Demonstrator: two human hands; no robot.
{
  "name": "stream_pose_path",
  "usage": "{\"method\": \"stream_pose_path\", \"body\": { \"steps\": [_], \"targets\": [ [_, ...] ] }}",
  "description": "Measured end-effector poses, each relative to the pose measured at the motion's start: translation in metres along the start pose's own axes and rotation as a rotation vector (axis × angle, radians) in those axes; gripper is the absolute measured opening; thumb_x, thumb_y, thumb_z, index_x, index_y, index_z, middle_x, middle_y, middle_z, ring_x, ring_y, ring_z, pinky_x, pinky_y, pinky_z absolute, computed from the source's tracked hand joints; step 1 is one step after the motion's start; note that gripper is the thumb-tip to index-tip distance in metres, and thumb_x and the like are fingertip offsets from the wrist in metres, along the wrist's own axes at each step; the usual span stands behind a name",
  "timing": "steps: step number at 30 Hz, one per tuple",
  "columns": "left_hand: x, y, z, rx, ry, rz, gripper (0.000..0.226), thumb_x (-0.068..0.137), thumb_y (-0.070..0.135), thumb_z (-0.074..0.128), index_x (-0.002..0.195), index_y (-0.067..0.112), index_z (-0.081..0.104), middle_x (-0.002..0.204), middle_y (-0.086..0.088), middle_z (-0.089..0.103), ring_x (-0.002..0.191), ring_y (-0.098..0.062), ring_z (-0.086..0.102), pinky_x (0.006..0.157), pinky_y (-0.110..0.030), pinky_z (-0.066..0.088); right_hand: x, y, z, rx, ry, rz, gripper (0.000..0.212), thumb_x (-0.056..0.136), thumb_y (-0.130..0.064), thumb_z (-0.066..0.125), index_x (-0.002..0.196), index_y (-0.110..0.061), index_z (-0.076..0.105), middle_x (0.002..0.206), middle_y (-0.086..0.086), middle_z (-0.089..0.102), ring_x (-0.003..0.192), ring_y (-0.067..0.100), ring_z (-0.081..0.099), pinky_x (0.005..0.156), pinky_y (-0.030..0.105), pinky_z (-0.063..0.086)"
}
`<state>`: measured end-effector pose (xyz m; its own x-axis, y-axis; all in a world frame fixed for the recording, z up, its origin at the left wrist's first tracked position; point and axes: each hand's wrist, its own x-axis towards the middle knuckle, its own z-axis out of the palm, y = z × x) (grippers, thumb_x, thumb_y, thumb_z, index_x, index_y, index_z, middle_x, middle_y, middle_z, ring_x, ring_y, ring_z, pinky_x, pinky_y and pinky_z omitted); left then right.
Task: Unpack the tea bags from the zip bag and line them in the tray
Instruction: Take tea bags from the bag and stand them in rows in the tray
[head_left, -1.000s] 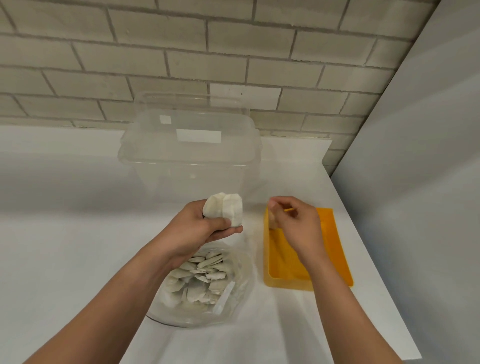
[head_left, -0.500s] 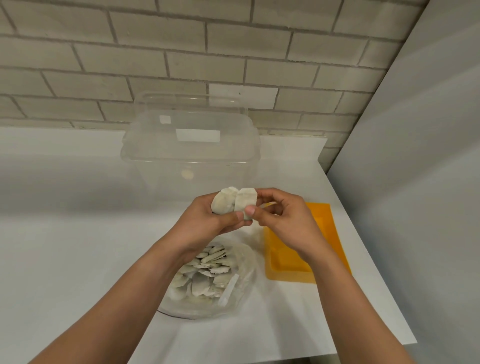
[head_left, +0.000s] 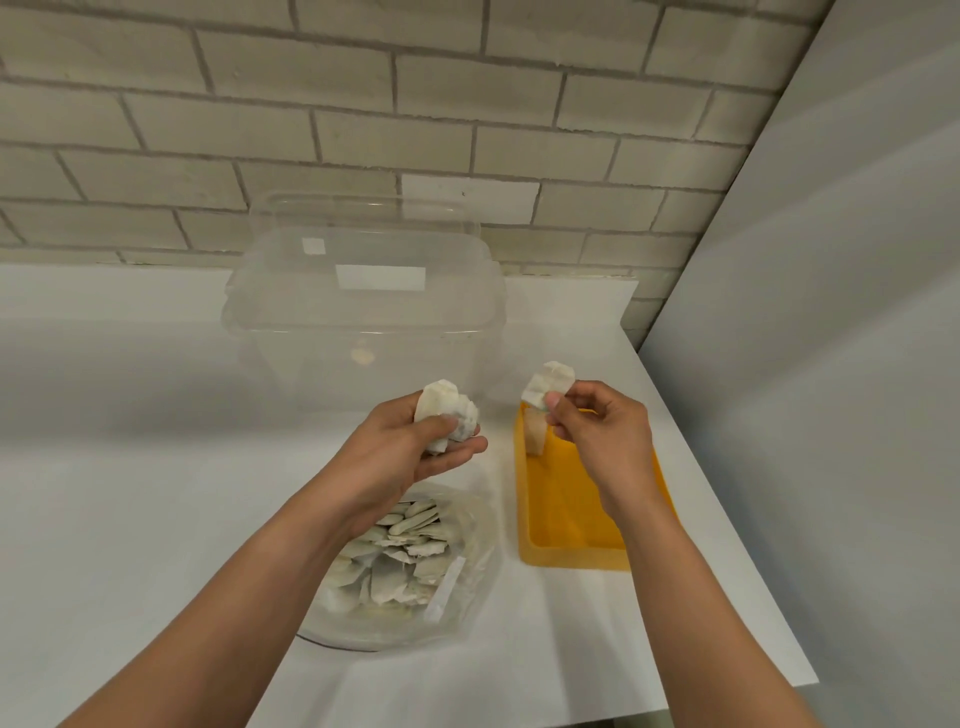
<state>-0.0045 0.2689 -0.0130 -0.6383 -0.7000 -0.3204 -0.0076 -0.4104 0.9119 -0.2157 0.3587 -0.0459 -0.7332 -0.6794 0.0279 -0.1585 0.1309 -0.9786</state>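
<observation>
A clear zip bag (head_left: 457, 613) full of several pale tea bags (head_left: 395, 551) lies on the white counter, below my left forearm. My left hand (head_left: 410, 457) holds a small bunch of tea bags (head_left: 447, 415) above the zip bag. My right hand (head_left: 597, 431) pinches a single tea bag (head_left: 548, 384) over the far end of the orange tray (head_left: 571, 551). One tea bag (head_left: 535, 436) stands on edge against the tray's far left corner.
A large clear plastic tub (head_left: 363, 312) with its lid stands behind my hands, against the brick wall. A grey wall (head_left: 831, 364) closes the right side. The counter's right edge (head_left: 727, 493) runs just past the tray.
My right hand took one tea bag from the bunch in my left hand and carried it rightwards over the tray. My left hand stayed in place.
</observation>
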Motion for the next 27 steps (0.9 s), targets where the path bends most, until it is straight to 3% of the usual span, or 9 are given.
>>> {"method": "stream_pose_path", "body": {
  "steps": [5, 10, 14, 18, 22, 27],
  "targets": [
    [-0.001, -0.001, -0.006, 0.03, 0.011, 0.021, 0.02, 0.104, 0.004, 0.056, 0.122, 0.002, 0.066, 0.117, -0.019, 0.075, 0.107, -0.027, 0.076, 0.09, -0.026, 0.061, 0.026, 0.043, -0.005, -0.172, 0.049, 0.028, 0.006, 0.089, -0.024, 0.078, 0.088, -0.029, 0.076, 0.08, -0.008, 0.075, 0.079, 0.015, 0.073, 0.083, 0.045, 0.062],
    [-0.002, 0.0, -0.008, 0.04, 0.029, 0.028, 0.019, 0.104, 0.004, 0.058, 0.12, 0.002, 0.067, 0.115, -0.019, 0.076, 0.107, -0.027, 0.076, 0.092, -0.027, 0.06, 0.037, 0.079, -0.001, -0.46, -0.1, 0.079, 0.011, 0.088, -0.021, 0.078, 0.082, -0.029, 0.072, 0.085, -0.006, 0.074, 0.088, 0.019, 0.071, 0.087, 0.042, 0.058],
    [-0.004, 0.0, -0.01, 0.045, 0.042, 0.033, 0.019, 0.104, 0.004, 0.058, 0.12, 0.001, 0.067, 0.114, -0.019, 0.076, 0.107, -0.027, 0.076, 0.093, -0.028, 0.06, 0.039, 0.093, 0.007, -0.518, -0.181, 0.133, 0.024, 0.087, -0.019, 0.077, 0.072, -0.036, 0.07, 0.079, -0.005, 0.077, 0.082, 0.017, 0.072, 0.084, 0.039, 0.058],
    [-0.006, 0.0, -0.013, 0.037, 0.062, 0.03, 0.019, 0.103, 0.004, 0.059, 0.12, 0.001, 0.067, 0.114, -0.019, 0.076, 0.106, -0.027, 0.076, 0.091, -0.026, 0.06, 0.043, 0.099, 0.013, -0.493, -0.148, 0.147, 0.012, 0.081, -0.022, 0.084, 0.091, -0.025, 0.078, 0.085, -0.005, 0.075, 0.089, 0.017, 0.072, 0.078, 0.029, 0.053],
    [-0.005, 0.001, -0.013, 0.025, 0.074, 0.032, 0.02, 0.103, 0.004, 0.059, 0.121, 0.001, 0.067, 0.115, -0.02, 0.076, 0.106, -0.027, 0.076, 0.089, -0.025, 0.061, 0.043, 0.101, 0.014, -0.502, -0.126, 0.148, 0.049, 0.073, -0.026, 0.09, 0.119, -0.019, 0.072, 0.087, -0.008, 0.068, 0.091, 0.017, 0.067, 0.082, 0.031, 0.05],
    [-0.005, 0.0, -0.011, 0.024, 0.081, 0.018, 0.02, 0.102, -0.001, 0.058, 0.119, 0.0, 0.067, 0.115, -0.021, 0.075, 0.106, -0.028, 0.076, 0.091, -0.027, 0.06, 0.042, 0.102, 0.015, -0.525, -0.138, 0.12, 0.026, 0.082, -0.022, 0.083, 0.108, -0.019, 0.079, 0.089, -0.003, 0.075, 0.095, 0.02, 0.069, 0.075, 0.026, 0.044]
  ]
}}
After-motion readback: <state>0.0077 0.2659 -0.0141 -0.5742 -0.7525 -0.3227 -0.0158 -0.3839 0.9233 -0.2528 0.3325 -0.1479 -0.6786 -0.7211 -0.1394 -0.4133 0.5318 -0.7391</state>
